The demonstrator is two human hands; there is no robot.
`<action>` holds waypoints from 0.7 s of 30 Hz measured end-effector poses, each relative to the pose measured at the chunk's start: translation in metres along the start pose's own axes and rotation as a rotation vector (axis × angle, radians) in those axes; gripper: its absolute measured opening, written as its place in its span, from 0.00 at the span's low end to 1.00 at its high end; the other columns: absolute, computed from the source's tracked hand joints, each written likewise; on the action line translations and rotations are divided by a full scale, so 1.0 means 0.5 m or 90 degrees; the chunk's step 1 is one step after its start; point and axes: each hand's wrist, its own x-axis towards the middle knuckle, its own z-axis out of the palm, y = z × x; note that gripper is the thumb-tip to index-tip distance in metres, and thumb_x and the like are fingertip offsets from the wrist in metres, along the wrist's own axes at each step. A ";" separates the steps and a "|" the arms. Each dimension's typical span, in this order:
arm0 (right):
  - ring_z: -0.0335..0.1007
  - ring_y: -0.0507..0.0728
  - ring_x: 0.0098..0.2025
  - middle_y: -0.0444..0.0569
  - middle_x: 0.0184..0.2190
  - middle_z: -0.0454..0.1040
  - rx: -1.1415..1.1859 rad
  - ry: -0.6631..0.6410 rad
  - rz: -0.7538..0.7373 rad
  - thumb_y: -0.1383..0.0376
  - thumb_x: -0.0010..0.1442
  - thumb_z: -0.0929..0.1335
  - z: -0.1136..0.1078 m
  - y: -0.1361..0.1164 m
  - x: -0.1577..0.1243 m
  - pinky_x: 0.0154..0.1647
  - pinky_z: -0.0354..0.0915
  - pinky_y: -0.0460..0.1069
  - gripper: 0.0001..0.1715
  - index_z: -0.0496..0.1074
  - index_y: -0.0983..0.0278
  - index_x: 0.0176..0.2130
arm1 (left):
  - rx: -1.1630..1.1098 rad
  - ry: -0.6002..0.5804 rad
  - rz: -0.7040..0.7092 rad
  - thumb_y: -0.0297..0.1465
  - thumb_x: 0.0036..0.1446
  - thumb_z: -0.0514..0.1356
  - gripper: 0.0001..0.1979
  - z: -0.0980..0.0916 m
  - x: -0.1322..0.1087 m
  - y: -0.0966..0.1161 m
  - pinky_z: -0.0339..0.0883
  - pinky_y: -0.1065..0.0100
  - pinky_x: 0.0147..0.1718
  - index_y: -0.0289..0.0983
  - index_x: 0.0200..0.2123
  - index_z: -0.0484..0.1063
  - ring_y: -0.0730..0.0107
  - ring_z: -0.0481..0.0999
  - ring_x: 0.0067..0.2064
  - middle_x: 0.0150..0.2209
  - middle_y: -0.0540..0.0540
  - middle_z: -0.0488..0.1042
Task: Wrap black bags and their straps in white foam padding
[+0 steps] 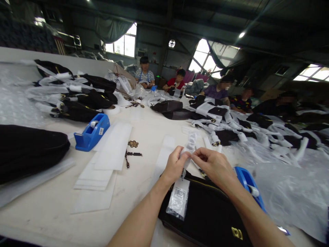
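Just beyond the upper edge of a black bag (205,209) with a gold zip, my left hand (177,163) pinches a piece of white wrapping film (185,156). Close against it, my right hand (212,164) has thumb and finger closed on the same film. Both sets of fingertips nearly touch and partly hide the film. A clear packet with a white label (178,199) lies on the bag below my left hand. The bag rests on the white table (138,199), its gold emblem at the lower right.
Blue tape dispensers stand at the left (92,132) and right (249,187). White foam sheets (102,171) and dark metal-like pieces (133,154) lie left of centre. Wrapped black bags are heaped on both sides. Several people sit across the table.
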 end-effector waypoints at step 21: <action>0.67 0.53 0.24 0.42 0.22 0.73 0.313 -0.046 -0.029 0.55 0.51 0.69 0.055 0.061 0.036 0.27 0.59 0.47 0.16 0.67 0.62 0.37 | -0.085 -0.040 -0.054 0.48 0.60 0.55 0.20 0.004 0.000 -0.008 0.58 0.74 0.25 0.37 0.39 0.70 0.76 0.60 0.23 0.23 0.53 0.64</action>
